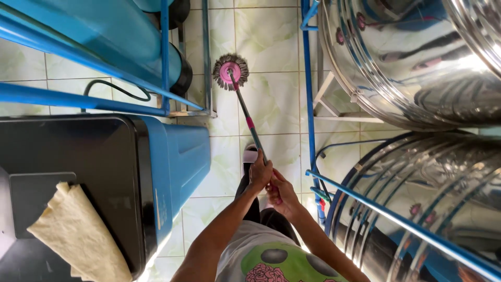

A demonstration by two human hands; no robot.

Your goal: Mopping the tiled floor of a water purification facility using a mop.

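Fingers of both hands are curled shut around the upper end of a long-handled mop with a slim metal pole banded in pink and teal [249, 121]: the left hand [259, 171] wraps the shaft higher along it, and the right hand [282, 194] closes on the end just behind, the two hands touching, a stacked grip that steadies a long pole and lets it be steered from the top. From there the pole slants away and down to the round mop head of grey strands with a pink hub [230, 71], which rests on the pale green marbled floor tiles [271, 99], well ahead of the person's feet (one sandalled foot shows just under the hands). The head sits in the narrow aisle between a blue-painted metal frame [165, 57], which carries blue cylindrical vessels with black end caps [130, 36], and, on the other side, large polished stainless steel tanks [417, 62] in their own blue framework; the long handle suits that tight gap. Near the person's left arm stands a blue box-shaped unit with a black top [177, 162], and a folded yellowish cloth [78, 230] lies on the black top, untouched, well apart from both hands. A black hose [112, 86] loops on the tiles behind the frame.
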